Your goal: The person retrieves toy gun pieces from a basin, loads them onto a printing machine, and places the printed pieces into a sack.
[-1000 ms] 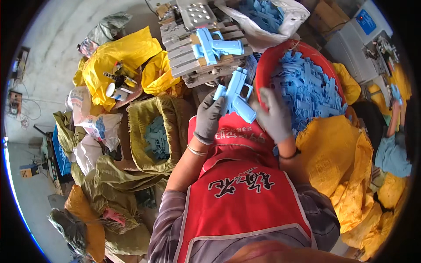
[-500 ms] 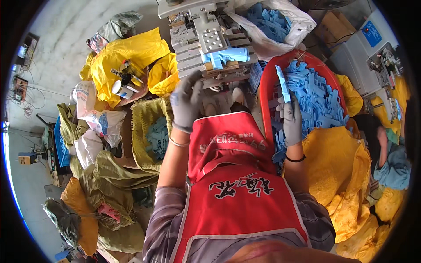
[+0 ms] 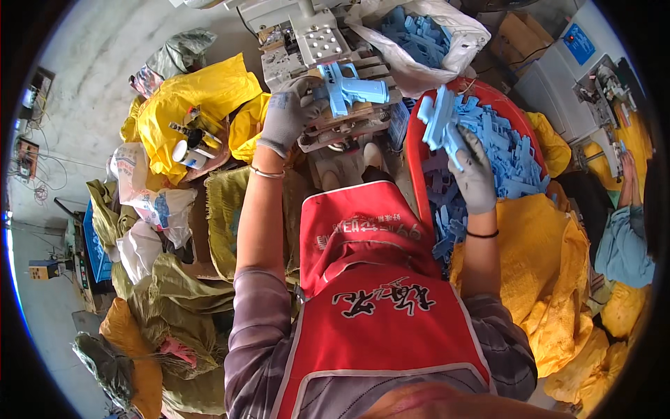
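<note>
My right hand (image 3: 476, 171), in a grey glove, is closed round the grip of a light blue toy pistol (image 3: 440, 120). It holds the toy up over the near left side of a red tub (image 3: 417, 150) heaped with similar blue toy pistols (image 3: 499, 150). Ahead of me, a second blue toy pistol (image 3: 357, 89) is at the front of a metal machine (image 3: 317, 33), with a dark mark on its upper side. My gloved left hand (image 3: 287, 115) is at that toy's left end, fingers curled against it; the fingertips are partly hidden.
A white sack (image 3: 464, 42) of blue pieces stands behind the tub. To the left are an olive woven sack (image 3: 223, 202), a yellow sheet (image 3: 188, 98) and a white cup (image 3: 187, 155). An orange sack (image 3: 527, 258) lies at right. Another person's arm (image 3: 627, 181) shows far right.
My left hand has moved forward to the toy on the machine, which now sits farther out from the machine head. My right hand has turned its toy pistol from edge-on to side-on.
</note>
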Demonstrator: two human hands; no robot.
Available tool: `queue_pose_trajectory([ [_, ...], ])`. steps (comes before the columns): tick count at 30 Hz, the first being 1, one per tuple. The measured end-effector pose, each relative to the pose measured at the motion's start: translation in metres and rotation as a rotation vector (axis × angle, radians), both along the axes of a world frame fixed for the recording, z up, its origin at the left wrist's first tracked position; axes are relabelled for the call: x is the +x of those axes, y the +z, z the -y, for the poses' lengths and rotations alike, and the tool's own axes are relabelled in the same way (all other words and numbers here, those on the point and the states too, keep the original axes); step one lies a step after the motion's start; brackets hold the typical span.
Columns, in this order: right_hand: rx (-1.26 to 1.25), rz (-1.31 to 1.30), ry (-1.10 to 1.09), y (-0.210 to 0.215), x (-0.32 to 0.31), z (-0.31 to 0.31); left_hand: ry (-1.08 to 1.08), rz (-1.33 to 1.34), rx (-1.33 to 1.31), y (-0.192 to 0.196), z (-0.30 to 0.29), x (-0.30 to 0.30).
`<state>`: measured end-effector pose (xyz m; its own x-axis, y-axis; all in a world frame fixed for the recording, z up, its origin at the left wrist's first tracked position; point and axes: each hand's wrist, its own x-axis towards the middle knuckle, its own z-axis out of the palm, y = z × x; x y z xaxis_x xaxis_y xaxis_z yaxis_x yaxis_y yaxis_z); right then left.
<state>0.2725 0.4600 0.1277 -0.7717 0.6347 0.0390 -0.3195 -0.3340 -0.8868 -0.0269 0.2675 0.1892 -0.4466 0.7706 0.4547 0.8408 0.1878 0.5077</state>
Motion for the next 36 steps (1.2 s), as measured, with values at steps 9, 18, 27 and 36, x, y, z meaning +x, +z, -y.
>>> queue_pose_trajectory([
  [9,0.676,0.152,0.43,0.052,-0.137,-0.025,0.34,0.319,0.464,-0.052,0.088,-0.006],
  [18,1.17,0.72,0.532,0.087,-0.16,-0.004,0.704,0.467,0.433,-0.095,0.218,0.039],
  [27,1.317,0.285,-0.145,0.023,-0.119,-0.089,0.919,0.305,0.171,-0.139,0.249,0.033],
  [36,1.368,1.257,0.253,-0.2,-0.045,-0.134,0.878,0.454,0.106,-0.171,0.255,0.033],
])
